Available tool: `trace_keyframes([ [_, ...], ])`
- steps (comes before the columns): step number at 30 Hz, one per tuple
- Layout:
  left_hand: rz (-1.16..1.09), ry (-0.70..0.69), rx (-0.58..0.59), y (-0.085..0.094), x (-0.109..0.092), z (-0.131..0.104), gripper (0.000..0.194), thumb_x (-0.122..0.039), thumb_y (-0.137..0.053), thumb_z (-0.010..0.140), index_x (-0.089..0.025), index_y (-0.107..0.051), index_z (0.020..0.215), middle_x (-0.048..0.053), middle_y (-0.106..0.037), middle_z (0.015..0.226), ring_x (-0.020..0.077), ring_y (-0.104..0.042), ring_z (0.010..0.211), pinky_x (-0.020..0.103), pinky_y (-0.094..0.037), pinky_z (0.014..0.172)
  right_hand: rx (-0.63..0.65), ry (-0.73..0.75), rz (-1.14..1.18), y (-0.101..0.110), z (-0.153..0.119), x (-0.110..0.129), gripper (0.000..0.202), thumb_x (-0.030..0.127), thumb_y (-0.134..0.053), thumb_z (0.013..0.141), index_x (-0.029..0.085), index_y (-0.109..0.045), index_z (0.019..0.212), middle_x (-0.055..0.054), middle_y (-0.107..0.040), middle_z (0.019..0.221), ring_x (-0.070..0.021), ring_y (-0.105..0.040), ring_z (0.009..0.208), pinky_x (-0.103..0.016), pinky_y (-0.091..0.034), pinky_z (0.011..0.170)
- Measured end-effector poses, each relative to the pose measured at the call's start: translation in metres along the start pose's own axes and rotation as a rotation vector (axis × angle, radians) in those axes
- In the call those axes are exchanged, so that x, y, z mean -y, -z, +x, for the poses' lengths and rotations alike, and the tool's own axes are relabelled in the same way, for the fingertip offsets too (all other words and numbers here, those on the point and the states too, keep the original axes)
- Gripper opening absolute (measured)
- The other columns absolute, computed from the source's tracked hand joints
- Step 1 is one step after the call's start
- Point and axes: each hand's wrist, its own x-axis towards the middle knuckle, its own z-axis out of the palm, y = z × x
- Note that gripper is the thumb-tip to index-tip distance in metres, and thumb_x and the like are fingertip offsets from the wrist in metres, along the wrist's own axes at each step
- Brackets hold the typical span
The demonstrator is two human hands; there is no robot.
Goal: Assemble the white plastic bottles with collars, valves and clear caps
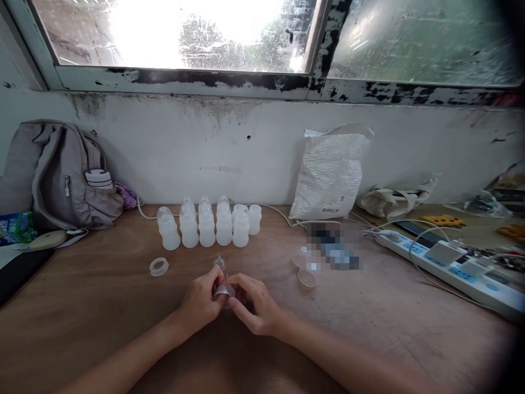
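My left hand (200, 298) and my right hand (256, 306) meet close together above the wooden table, both with fingers closed round a clear plastic ring (224, 291). It looks like a bottle collar; its underside is hidden by my fingers. Just beyond my fingertips is a clear, pointed piece (219, 261), like a bottle teat. Left of my hands lies another translucent collar ring (159, 267). To the right, a shallow clear cap (307, 278) rests on the table. Several frosted baby bottles (206, 227) stand upright in a group behind my hands, most with clear tops.
A grey backpack (65, 175) leans at the back left. Against the wall stands a white padded mailer (328, 175). At right runs a white power strip (455, 268) with plugs and cables. A blurred patch (334, 249) covers something nearby.
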Motion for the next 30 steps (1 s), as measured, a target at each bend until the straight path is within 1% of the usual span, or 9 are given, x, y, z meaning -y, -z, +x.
trace_keyframes([
  [5, 0.010, 0.020, 0.008, -0.001, 0.002, 0.000, 0.013, -0.011, -0.041, 0.066, -0.020, -0.033, 0.069, -0.005, -0.042, 0.060, 0.0098, -0.038, 0.054, 0.021, -0.029, 0.053, -0.005, -0.011, 0.005, -0.001, 0.001, -0.001, 0.022, 0.020, -0.046, 0.076, 0.015, -0.049, 0.097, -0.002, -0.052, 0.075, -0.0095, -0.045, 0.058, -0.021, -0.038, 0.056],
  [10, 0.008, -0.050, 0.024, -0.001, 0.003, 0.000, 0.010, -0.012, -0.040, 0.069, -0.020, -0.033, 0.069, -0.005, -0.041, 0.061, 0.0100, -0.038, 0.054, 0.021, -0.029, 0.053, -0.028, -0.026, 0.059, 0.001, 0.002, 0.001, 0.018, 0.021, -0.045, 0.079, 0.016, -0.051, 0.094, -0.002, -0.053, 0.073, -0.0102, -0.047, 0.061, -0.022, -0.040, 0.059],
  [12, 0.013, -0.068, 0.015, -0.001, 0.003, 0.000, 0.009, -0.013, -0.040, 0.071, -0.020, -0.033, 0.069, -0.004, -0.041, 0.061, 0.0101, -0.038, 0.054, 0.021, -0.029, 0.053, -0.048, -0.077, 0.116, 0.001, 0.003, 0.001, 0.014, 0.023, -0.044, 0.080, 0.016, -0.051, 0.090, -0.002, -0.053, 0.073, -0.0101, -0.048, 0.061, -0.022, -0.040, 0.058],
  [15, 0.031, -0.094, -0.008, -0.002, 0.003, 0.000, 0.009, -0.014, -0.039, 0.073, -0.020, -0.033, 0.069, -0.004, -0.041, 0.062, 0.0099, -0.038, 0.055, 0.021, -0.030, 0.054, -0.112, -0.214, 0.264, 0.000, 0.005, -0.001, 0.011, 0.027, -0.045, 0.081, 0.017, -0.048, 0.085, 0.000, -0.051, 0.070, -0.0090, -0.047, 0.058, -0.020, -0.040, 0.053],
  [17, 0.038, -0.106, -0.021, -0.002, 0.004, -0.001, 0.010, -0.012, -0.039, 0.072, -0.019, -0.033, 0.069, -0.004, -0.042, 0.063, 0.0096, -0.038, 0.055, 0.021, -0.030, 0.054, -0.159, -0.318, 0.389, -0.002, 0.007, -0.004, 0.014, 0.031, -0.047, 0.081, 0.018, -0.046, 0.083, 0.002, -0.049, 0.066, -0.0079, -0.045, 0.053, -0.019, -0.039, 0.048],
  [20, 0.034, -0.099, -0.033, -0.002, 0.005, -0.002, 0.010, -0.011, -0.039, 0.071, -0.019, -0.034, 0.069, -0.004, -0.042, 0.063, 0.0093, -0.038, 0.055, 0.021, -0.030, 0.054, -0.184, -0.428, 0.521, -0.005, 0.010, -0.011, 0.018, 0.036, -0.049, 0.079, 0.018, -0.045, 0.081, 0.004, -0.046, 0.060, -0.0067, -0.042, 0.047, -0.018, -0.038, 0.042],
  [25, 0.016, -0.072, -0.015, -0.001, 0.004, -0.002, 0.006, -0.014, -0.038, 0.074, -0.019, -0.037, 0.071, -0.005, -0.043, 0.063, 0.0094, -0.038, 0.055, 0.021, -0.031, 0.055, -0.181, -0.503, 0.585, -0.008, 0.013, -0.021, 0.024, 0.040, -0.051, 0.076, 0.016, -0.050, 0.081, 0.004, -0.047, 0.056, -0.0058, -0.042, 0.041, -0.018, -0.034, 0.039],
  [30, -0.032, -0.032, -0.027, -0.001, 0.004, 0.000, 0.004, -0.017, -0.037, 0.077, -0.019, -0.037, 0.073, -0.004, -0.044, 0.065, 0.0096, -0.041, 0.057, 0.021, -0.032, 0.057, -0.170, -0.519, 0.690, -0.006, 0.015, -0.022, 0.031, 0.045, -0.053, 0.073, 0.015, -0.048, 0.068, 0.004, -0.048, 0.054, -0.0057, -0.043, 0.038, -0.019, -0.032, 0.037],
])
